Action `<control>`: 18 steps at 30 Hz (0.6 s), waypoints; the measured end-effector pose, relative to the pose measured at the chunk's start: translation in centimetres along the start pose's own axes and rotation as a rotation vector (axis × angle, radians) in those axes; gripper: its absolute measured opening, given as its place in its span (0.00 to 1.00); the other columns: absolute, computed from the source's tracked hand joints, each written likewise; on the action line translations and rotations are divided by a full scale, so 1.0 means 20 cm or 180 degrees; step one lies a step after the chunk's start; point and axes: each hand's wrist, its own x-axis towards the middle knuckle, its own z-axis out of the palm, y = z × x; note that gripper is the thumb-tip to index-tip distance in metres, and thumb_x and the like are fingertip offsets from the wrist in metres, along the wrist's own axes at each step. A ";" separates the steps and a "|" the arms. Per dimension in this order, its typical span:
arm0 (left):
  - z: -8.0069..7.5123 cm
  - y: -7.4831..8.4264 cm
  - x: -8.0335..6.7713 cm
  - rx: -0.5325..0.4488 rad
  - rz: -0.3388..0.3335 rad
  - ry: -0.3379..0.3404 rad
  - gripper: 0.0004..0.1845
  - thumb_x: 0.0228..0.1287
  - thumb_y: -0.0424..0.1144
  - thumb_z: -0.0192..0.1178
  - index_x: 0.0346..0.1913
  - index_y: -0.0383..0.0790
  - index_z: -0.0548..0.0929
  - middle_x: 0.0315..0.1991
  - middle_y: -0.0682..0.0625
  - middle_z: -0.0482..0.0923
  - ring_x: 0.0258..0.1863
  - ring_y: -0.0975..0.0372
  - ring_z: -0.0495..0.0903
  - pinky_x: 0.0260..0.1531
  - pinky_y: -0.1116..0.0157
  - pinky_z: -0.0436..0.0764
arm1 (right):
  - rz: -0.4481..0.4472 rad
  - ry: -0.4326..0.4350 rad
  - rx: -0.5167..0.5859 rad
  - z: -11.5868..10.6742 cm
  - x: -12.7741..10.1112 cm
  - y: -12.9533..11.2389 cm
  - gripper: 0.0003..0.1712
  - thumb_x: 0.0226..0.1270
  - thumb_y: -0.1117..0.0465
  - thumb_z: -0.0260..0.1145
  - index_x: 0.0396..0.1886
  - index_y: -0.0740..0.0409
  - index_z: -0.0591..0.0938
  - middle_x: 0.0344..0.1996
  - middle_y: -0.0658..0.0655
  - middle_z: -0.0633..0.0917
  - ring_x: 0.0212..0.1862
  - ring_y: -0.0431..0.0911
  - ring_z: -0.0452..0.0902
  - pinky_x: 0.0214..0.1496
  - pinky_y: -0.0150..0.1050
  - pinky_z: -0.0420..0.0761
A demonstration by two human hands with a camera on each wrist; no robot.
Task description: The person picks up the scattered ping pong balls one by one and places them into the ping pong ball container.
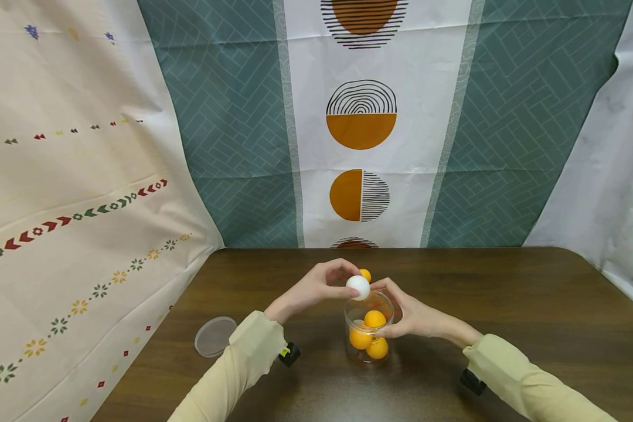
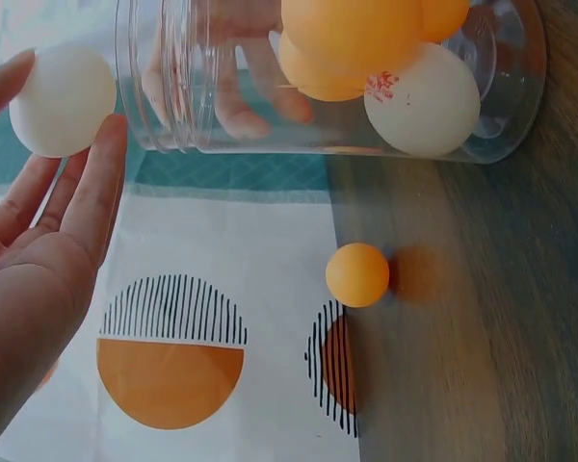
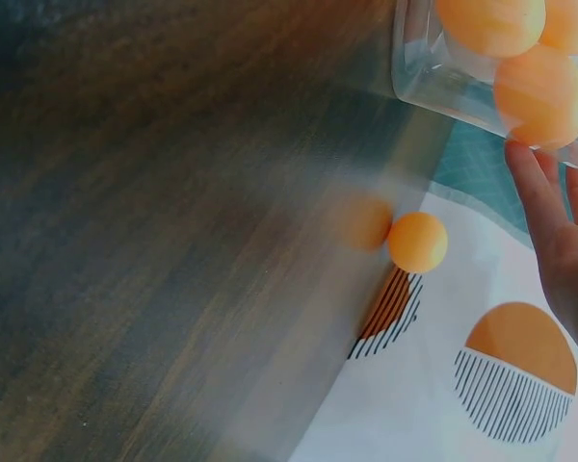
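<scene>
A clear plastic jar (image 1: 368,334) stands upright on the dark wooden table (image 1: 506,305), holding several orange balls (image 1: 374,319) and a white one (image 2: 424,101). My right hand (image 1: 401,313) grips the jar's side, fingers curled round it. My left hand (image 1: 350,279) pinches a white ball (image 1: 358,287) just above the jar's open mouth; in the left wrist view that white ball (image 2: 63,101) sits at my fingertips beside the jar's rim (image 2: 159,77). One loose orange ball (image 1: 366,274) lies on the table right behind the jar, also seen as orange ball (image 2: 357,274) and orange ball (image 3: 417,242).
The jar's round clear lid (image 1: 214,336) lies flat on the table to the left of my left forearm. Patterned cloth backdrops (image 1: 361,129) hang along the table's far and left edges. Bare tabletop stretches to the right of the jar.
</scene>
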 end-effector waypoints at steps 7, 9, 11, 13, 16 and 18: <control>0.04 0.11 -0.02 0.0013 0.0057 -0.0090 0.15 0.56 0.24 0.59 0.47 0.29 0.73 0.46 0.44 0.74 0.44 0.48 0.72 0.44 0.59 0.73 | -0.0059 -0.0031 0.0097 0.01 0.00 -0.05 0.38 0.52 0.70 0.67 0.57 0.59 0.56 0.56 0.62 0.63 0.56 0.65 0.58 0.49 0.55 0.67; 0.05 0.14 -0.02 0.0017 0.0070 -0.0105 0.15 0.56 0.24 0.59 0.47 0.28 0.73 0.45 0.43 0.74 0.43 0.48 0.72 0.44 0.59 0.73 | -0.0059 -0.0034 0.0126 0.01 0.00 -0.10 0.37 0.52 0.70 0.67 0.57 0.59 0.56 0.56 0.62 0.63 0.55 0.66 0.58 0.49 0.55 0.67; 0.06 0.15 -0.02 0.0032 0.0076 -0.0104 0.15 0.55 0.24 0.59 0.46 0.28 0.74 0.45 0.43 0.74 0.42 0.47 0.72 0.44 0.58 0.73 | -0.0053 -0.0030 0.0126 0.02 0.00 -0.13 0.36 0.52 0.69 0.67 0.56 0.59 0.56 0.55 0.62 0.63 0.55 0.67 0.58 0.49 0.55 0.67; 0.06 0.15 -0.02 0.0019 0.0069 -0.0099 0.14 0.55 0.24 0.59 0.46 0.28 0.74 0.45 0.44 0.74 0.42 0.47 0.72 0.44 0.58 0.73 | -0.0051 -0.0024 0.0110 0.02 0.00 -0.14 0.36 0.53 0.69 0.67 0.56 0.58 0.56 0.55 0.62 0.63 0.55 0.67 0.58 0.49 0.55 0.67; 0.06 0.14 -0.03 0.0010 0.0044 -0.0104 0.14 0.56 0.25 0.60 0.46 0.29 0.74 0.45 0.44 0.74 0.42 0.47 0.72 0.44 0.59 0.73 | -0.0041 -0.0016 0.0076 0.02 0.00 -0.15 0.36 0.53 0.68 0.68 0.56 0.58 0.57 0.55 0.62 0.63 0.55 0.66 0.58 0.49 0.56 0.67; 0.06 0.14 -0.03 0.0018 0.0029 -0.0111 0.15 0.56 0.26 0.60 0.47 0.30 0.74 0.45 0.44 0.74 0.43 0.48 0.72 0.43 0.59 0.73 | -0.0040 -0.0018 0.0074 0.02 0.00 -0.15 0.36 0.53 0.68 0.67 0.56 0.58 0.56 0.55 0.62 0.63 0.55 0.66 0.58 0.49 0.56 0.67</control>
